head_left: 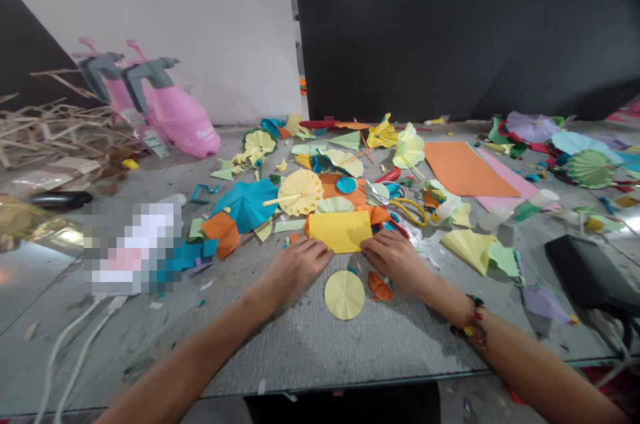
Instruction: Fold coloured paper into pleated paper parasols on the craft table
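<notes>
A yellow sheet of paper point(341, 231) lies folded on the grey table in front of me. My left hand point(296, 267) presses its near left edge with fingers bent down onto it. At the near right corner my right hand point(395, 259) pinches the sheet in the same way. A round pale-yellow pleated paper disc point(345, 295) lies between my wrists, with an orange scrap point(379, 287) beside it. Beyond the sheet sit a yellow paper umbrella point(300, 193) and a blue one point(247, 204).
Yellow-handled scissors point(406, 207) lie right of the sheet. Orange and pink sheets point(465, 169) are at the back right among paper flowers. Pink spray bottles point(175, 111) and wooden sticks point(55, 127) stand at the left. A black object point(585, 271) lies at the right; white cables point(75, 344) hang off the near left.
</notes>
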Action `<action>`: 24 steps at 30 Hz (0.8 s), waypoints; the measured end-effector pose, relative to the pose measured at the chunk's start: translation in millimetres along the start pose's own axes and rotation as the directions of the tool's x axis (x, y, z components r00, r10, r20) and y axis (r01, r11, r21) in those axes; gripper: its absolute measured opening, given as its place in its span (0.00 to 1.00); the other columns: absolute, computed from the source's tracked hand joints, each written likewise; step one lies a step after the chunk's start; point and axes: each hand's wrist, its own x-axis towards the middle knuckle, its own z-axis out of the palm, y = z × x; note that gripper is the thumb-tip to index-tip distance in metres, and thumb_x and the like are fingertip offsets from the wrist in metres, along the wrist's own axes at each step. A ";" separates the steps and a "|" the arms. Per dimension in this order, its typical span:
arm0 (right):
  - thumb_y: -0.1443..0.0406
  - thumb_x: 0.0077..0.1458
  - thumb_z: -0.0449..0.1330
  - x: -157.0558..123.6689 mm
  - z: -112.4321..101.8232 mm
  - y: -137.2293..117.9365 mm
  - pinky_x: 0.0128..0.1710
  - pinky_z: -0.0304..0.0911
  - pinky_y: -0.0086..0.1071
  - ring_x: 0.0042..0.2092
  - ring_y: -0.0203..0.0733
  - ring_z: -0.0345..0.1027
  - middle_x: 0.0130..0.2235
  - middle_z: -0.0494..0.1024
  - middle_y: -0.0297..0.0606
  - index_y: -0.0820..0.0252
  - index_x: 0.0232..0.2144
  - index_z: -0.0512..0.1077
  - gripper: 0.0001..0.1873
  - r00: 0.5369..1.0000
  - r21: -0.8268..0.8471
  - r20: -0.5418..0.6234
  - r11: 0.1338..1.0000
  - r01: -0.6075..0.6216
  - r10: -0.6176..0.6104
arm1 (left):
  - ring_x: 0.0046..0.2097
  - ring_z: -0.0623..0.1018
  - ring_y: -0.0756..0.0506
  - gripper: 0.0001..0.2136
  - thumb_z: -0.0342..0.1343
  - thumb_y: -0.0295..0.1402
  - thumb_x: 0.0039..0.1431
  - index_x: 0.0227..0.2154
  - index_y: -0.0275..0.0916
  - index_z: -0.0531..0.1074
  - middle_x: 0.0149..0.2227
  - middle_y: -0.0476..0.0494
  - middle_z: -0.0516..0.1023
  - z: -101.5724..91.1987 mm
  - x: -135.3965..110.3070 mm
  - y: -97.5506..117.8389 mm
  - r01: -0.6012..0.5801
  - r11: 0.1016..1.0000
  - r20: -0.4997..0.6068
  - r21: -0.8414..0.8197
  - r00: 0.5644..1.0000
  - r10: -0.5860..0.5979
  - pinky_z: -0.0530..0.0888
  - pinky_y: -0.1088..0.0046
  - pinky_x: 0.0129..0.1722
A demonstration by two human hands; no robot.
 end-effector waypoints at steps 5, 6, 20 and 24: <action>0.69 0.70 0.56 -0.1 -0.6 -0.1 0.38 0.65 0.34 0.37 0.42 0.74 0.33 0.80 0.39 0.59 0.38 0.76 0.09 1.000 -0.017 0.022 1.000 0.009 -0.008 | 0.47 0.79 0.39 0.10 0.55 0.22 0.66 0.48 0.34 0.73 0.44 0.37 0.79 2.0 -0.9 0.6 0.028 0.999 -0.011 -0.035 1.000 -0.028 0.76 0.62 0.46; 0.69 0.70 0.56 0.0 -0.6 -0.2 0.38 0.65 0.34 0.37 0.42 0.74 0.33 0.79 0.38 0.59 0.38 0.76 0.09 1.000 -0.016 0.023 1.000 0.008 -0.008 | 0.47 0.79 0.39 0.10 0.55 0.21 0.65 0.48 0.34 0.73 0.44 0.37 0.79 2.6 -1.1 1.0 0.028 0.999 -0.009 -0.030 1.000 -0.028 0.76 0.62 0.46; 0.67 0.70 0.56 1.2 3.0 -1.7 0.42 0.70 0.36 0.42 0.44 0.75 0.39 0.79 0.40 0.58 0.40 0.76 0.08 0.999 0.076 0.019 0.996 -0.050 0.049 | 0.44 0.77 0.41 0.05 0.54 0.28 0.70 0.45 0.35 0.73 0.41 0.41 0.77 10.6 0.0 1.1 0.098 0.995 -0.140 0.004 0.985 -0.096 0.74 0.64 0.43; 0.66 0.71 0.55 1.3 2.3 -1.4 0.39 0.69 0.35 0.41 0.44 0.75 0.39 0.79 0.39 0.58 0.41 0.74 0.08 0.998 0.062 0.003 0.997 -0.055 0.055 | 0.45 0.77 0.41 0.07 0.57 0.23 0.66 0.45 0.35 0.73 0.42 0.41 0.77 7.9 -1.7 0.0 0.115 0.993 -0.158 -0.001 0.981 -0.114 0.74 0.65 0.44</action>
